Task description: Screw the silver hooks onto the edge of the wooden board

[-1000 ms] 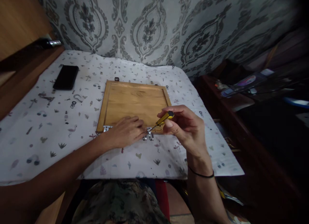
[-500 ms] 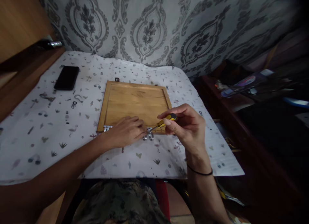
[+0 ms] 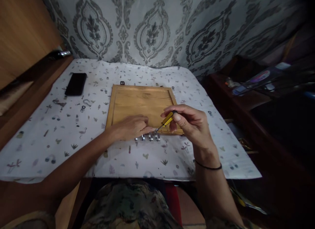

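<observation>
A framed wooden panel (image 3: pixel 137 102) lies on the cloth-covered table in front of me. Along its near edge stick out several small shiny metal fittings (image 3: pixel 151 137), which look like hinges. My right hand (image 3: pixel 190 124) pinches a yellow and black screwdriver (image 3: pixel 168 119) between thumb and fingers, tilted with its tip down at the rightmost fitting. My left hand (image 3: pixel 130 127) rests palm down across the near part of the panel, one digit stretched out to the fitting beside the screwdriver tip. Any screw at the tip is too small to make out.
A black phone (image 3: pixel 75 84) lies at the table's back left on the patterned tablecloth (image 3: pixel 98 166). Wooden furniture (image 3: pixel 27 35) borders the left side. To the right is a dark red shelf (image 3: pixel 226 91) with a purple-labelled bottle (image 3: pixel 261 78). A patterned curtain or wall covering (image 3: pixel 152 32) stands behind.
The view has shifted slightly, so the table sits lower and further right. My left hand has reached further over the near edge, with one digit now straighter. The screwdriver stands a bit steeper.
</observation>
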Tool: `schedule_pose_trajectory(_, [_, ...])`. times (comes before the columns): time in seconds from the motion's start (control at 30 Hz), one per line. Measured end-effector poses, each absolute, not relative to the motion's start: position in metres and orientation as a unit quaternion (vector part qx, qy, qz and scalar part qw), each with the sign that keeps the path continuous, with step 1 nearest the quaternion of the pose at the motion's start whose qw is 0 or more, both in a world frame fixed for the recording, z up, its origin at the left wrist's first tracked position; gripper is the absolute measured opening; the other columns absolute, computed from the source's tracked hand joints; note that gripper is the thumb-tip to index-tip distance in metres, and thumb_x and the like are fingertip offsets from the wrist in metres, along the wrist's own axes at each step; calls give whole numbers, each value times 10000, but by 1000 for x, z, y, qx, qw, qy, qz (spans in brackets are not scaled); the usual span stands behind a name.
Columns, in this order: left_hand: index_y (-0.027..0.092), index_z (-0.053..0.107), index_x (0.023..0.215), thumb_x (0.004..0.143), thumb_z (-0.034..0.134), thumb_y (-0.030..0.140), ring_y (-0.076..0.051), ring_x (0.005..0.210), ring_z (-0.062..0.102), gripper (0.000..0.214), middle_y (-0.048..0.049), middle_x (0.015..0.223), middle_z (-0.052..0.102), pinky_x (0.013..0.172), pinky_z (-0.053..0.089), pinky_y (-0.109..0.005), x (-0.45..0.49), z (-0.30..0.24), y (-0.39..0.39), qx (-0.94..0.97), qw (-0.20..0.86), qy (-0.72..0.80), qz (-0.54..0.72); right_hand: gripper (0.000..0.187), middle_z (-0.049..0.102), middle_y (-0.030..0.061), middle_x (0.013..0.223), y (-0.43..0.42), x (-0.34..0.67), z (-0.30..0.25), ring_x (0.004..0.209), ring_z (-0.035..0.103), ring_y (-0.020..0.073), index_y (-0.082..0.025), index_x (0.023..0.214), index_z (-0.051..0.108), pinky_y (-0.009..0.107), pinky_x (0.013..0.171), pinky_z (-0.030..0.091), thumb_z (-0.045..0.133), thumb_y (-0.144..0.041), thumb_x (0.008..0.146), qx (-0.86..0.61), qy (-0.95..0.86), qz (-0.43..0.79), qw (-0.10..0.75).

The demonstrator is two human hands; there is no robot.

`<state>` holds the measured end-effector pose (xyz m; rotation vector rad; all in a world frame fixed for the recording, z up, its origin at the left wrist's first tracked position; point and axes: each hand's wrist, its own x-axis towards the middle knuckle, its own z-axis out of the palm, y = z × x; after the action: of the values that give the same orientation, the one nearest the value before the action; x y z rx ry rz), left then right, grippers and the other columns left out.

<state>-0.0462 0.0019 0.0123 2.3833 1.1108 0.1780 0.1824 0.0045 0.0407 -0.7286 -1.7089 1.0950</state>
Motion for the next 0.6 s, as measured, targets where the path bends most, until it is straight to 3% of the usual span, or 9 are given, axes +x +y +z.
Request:
schedule_pose_trajectory(0.23, [154,684,987,1078,318,597,-238,965,667,582,-97,1017,724,879,481,-351,-48,14,19,862,289,412,57,274,795,43,893,15,178,41,439,532,45,-194,909,794,174,391,450,870,-446,831,-291,-677,452,502])
schedule_pose_trajectory(0.43, [169,743,1004,1086,316,578,-233,972,685,597,-93,1036,748,878,484,-345,-48,15,26,865,310,390,61,396,748,6,690,19,173,35,359,467,46,-188,807,648,164,343,421,909,-484,771,-281,-635,489,528])
schedule_pose_trajectory(0.6, [167,753,1043,1090,335,546,-230,994,683,567,-90,1067,751,874,473,-342,-48,18,26,863,312,395,46,336,766,15,738,20,177,27,356,467,46,-193,926,708,175,355,423,866,-473,830,-256,-625,499,542])
